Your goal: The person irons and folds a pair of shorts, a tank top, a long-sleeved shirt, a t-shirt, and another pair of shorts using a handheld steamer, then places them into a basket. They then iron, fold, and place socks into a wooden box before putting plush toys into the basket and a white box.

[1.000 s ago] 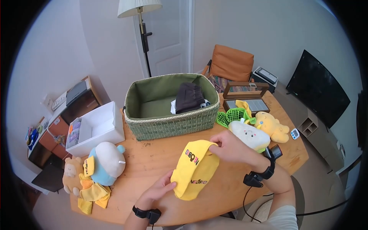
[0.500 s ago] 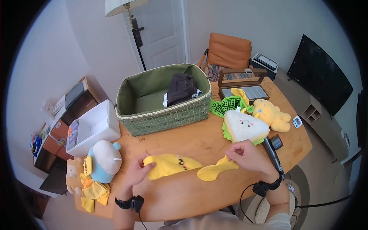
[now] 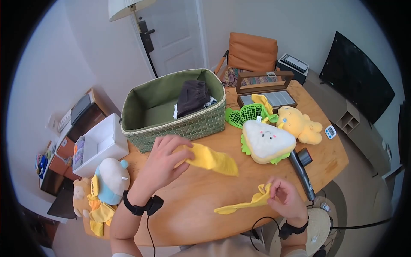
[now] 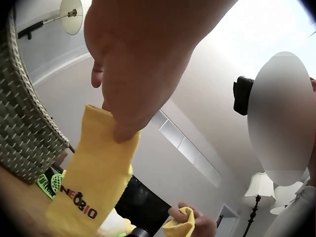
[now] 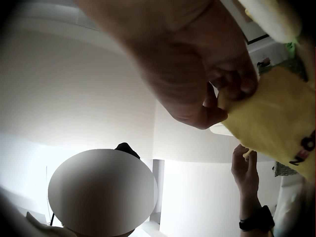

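The left hand (image 3: 165, 160) is at about eleven o'clock from the middle of the desk (image 3: 184, 214), in front of the green basket (image 3: 171, 124); its grip is clamped on the upper end of one yellow sock (image 3: 212, 159), which hangs toward four o'clock from the fingers, and in the left wrist view it bears the letters NEOBIO. The right hand (image 3: 287, 199) is at about four o'clock; its grip is clamped on the end of another yellow sock (image 3: 246, 203), which stretches toward nine o'clock above the desk, and the sandwich plush (image 3: 267, 141) lies near, toward twelve o'clock from this hand.
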Demonstrator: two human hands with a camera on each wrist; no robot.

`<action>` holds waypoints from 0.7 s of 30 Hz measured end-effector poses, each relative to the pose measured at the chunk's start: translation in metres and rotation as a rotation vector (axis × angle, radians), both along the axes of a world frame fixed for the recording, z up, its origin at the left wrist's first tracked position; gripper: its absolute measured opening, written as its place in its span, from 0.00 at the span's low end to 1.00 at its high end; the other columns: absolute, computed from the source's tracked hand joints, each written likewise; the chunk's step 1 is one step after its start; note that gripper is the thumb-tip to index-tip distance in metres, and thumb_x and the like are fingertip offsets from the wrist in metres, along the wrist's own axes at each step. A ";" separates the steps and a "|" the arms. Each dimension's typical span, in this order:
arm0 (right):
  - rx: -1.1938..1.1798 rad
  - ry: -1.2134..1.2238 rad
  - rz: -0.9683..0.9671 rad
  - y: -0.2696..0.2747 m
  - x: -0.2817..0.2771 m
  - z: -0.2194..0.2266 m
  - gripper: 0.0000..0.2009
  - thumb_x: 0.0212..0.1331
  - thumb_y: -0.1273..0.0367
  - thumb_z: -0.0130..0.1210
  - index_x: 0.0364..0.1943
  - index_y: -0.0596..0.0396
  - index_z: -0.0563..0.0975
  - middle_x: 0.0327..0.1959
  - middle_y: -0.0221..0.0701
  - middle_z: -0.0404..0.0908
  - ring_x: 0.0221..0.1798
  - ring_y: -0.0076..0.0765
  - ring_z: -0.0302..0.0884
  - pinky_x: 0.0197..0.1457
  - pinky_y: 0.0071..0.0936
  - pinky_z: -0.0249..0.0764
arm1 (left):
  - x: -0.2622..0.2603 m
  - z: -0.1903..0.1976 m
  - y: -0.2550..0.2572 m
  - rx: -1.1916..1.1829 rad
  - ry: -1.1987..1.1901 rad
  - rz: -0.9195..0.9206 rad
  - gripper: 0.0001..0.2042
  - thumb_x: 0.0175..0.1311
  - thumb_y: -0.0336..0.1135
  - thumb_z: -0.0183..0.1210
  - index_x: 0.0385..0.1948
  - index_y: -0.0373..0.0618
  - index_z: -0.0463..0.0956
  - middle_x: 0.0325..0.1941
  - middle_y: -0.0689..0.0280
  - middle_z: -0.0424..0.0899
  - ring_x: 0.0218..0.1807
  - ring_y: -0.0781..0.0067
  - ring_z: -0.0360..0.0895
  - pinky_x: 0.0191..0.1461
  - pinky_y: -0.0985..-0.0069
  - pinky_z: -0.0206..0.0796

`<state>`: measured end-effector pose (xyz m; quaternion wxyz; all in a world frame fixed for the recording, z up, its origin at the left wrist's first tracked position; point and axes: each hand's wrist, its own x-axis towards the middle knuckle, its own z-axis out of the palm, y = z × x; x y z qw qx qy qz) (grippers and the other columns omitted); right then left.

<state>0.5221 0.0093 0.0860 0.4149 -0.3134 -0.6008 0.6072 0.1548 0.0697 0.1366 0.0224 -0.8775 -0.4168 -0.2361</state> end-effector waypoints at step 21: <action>0.536 -0.561 -0.317 0.017 -0.023 0.036 0.09 0.51 0.78 0.66 0.38 0.57 0.82 0.32 0.36 0.81 0.39 0.43 0.74 0.45 0.33 0.71 | -0.054 -0.140 -0.016 -0.522 -0.131 0.430 0.16 0.59 0.35 0.66 0.47 0.42 0.77 0.50 0.58 0.80 0.52 0.53 0.78 0.56 0.62 0.73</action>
